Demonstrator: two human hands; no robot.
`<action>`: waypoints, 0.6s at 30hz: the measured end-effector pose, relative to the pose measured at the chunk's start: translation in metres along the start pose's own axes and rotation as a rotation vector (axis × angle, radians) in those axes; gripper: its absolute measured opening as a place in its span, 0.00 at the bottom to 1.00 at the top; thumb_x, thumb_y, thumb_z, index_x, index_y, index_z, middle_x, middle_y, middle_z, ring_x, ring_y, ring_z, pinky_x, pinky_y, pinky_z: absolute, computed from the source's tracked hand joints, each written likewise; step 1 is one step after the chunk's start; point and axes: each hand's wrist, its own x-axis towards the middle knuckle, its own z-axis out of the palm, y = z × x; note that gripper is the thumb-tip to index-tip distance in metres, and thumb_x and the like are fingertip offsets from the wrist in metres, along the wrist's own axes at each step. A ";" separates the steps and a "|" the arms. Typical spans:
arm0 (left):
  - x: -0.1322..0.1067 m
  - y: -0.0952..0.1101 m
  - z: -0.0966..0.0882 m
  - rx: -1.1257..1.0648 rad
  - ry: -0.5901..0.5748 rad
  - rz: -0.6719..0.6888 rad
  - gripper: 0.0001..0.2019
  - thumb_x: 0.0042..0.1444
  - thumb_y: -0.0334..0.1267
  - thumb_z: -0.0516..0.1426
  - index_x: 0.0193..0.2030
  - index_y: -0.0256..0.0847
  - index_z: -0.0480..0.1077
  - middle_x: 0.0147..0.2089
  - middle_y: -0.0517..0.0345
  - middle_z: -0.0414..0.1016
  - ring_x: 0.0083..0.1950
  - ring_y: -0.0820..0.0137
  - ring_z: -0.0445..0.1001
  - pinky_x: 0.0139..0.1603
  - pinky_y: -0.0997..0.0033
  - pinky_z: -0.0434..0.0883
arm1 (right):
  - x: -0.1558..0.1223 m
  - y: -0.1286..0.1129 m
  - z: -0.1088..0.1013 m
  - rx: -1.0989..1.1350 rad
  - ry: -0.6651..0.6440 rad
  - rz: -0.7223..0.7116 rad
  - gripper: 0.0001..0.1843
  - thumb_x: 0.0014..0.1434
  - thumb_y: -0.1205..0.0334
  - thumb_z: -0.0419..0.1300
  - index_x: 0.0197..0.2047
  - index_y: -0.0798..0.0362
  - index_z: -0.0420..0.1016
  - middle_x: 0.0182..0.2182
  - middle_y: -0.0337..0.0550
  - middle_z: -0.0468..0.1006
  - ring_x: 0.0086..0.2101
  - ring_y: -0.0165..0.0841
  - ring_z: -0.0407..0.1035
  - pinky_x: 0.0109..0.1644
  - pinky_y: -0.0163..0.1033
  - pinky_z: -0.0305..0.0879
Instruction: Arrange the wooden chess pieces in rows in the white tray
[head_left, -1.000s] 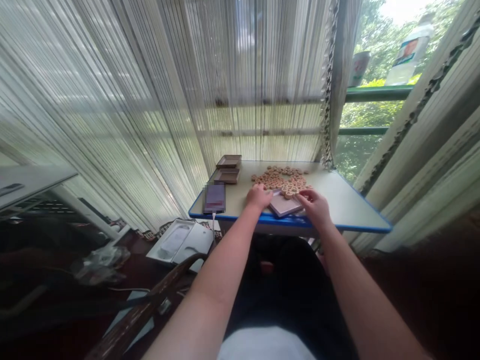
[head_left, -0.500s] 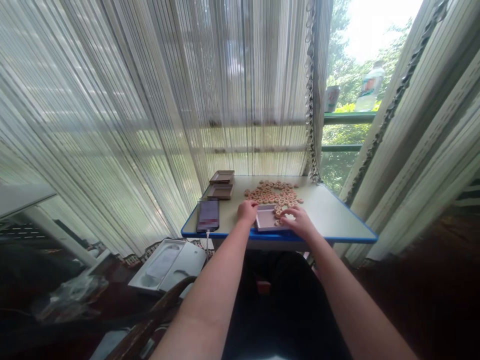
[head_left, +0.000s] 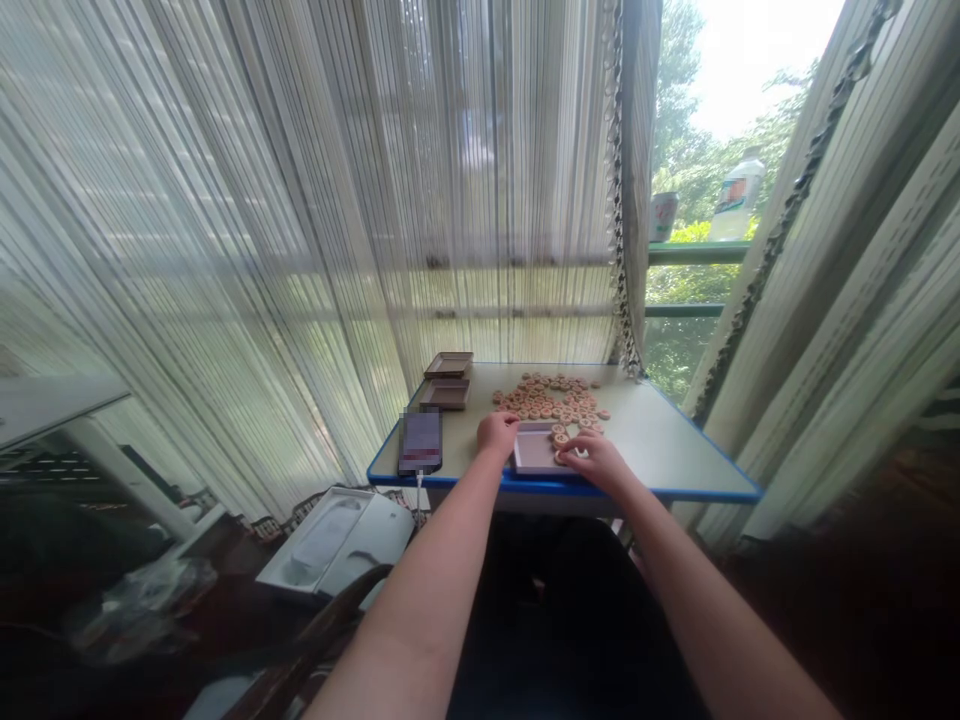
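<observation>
A shallow pale tray (head_left: 534, 452) lies near the table's front edge, with a short column of round wooden game pieces (head_left: 559, 438) along its right side. My left hand (head_left: 496, 434) is closed at the tray's upper left corner, fingertips pinched at its rim. From the right, my right hand (head_left: 601, 458) reaches over the tray's edge. Its thumb and fingers close on the lowest game piece (head_left: 560, 457) of the column, partly hiding it. Just behind the tray spreads a loose heap of similar game pieces (head_left: 551, 398) with markings on top.
Two brown trays (head_left: 445, 394) sit at the table's back left. In front of them lies a phone (head_left: 421, 440) with a white cable (head_left: 420, 487). The table (head_left: 675, 450) has a blue edge. An opened white box (head_left: 337, 540) is below on the left. Curtains (head_left: 480, 180) hang behind.
My right hand has shifted toward me along the column, from the middle piece to the lowest one. My left hand stays at the tray's corner. The whole view has tilted slightly.
</observation>
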 end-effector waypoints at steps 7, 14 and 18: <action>0.000 -0.001 0.000 -0.001 -0.002 0.010 0.08 0.51 0.35 0.57 0.38 0.41 0.77 0.42 0.56 0.78 0.43 0.68 0.74 0.46 0.73 0.68 | 0.002 0.001 -0.002 0.020 -0.039 0.076 0.10 0.48 0.61 0.55 0.29 0.51 0.78 0.26 0.40 0.67 0.30 0.32 0.64 0.37 0.36 0.61; -0.001 -0.001 0.000 -0.031 0.005 -0.011 0.07 0.51 0.34 0.58 0.36 0.41 0.77 0.41 0.57 0.78 0.43 0.69 0.75 0.45 0.74 0.69 | 0.002 -0.002 -0.003 0.023 -0.088 0.069 0.12 0.48 0.55 0.57 0.30 0.51 0.79 0.26 0.40 0.69 0.30 0.33 0.64 0.36 0.36 0.61; -0.003 0.000 -0.002 -0.041 -0.004 -0.006 0.07 0.51 0.34 0.57 0.36 0.41 0.77 0.40 0.55 0.78 0.42 0.68 0.75 0.45 0.72 0.69 | 0.002 -0.001 -0.002 0.019 -0.115 0.069 0.13 0.49 0.55 0.57 0.31 0.51 0.79 0.26 0.41 0.70 0.29 0.33 0.65 0.35 0.37 0.61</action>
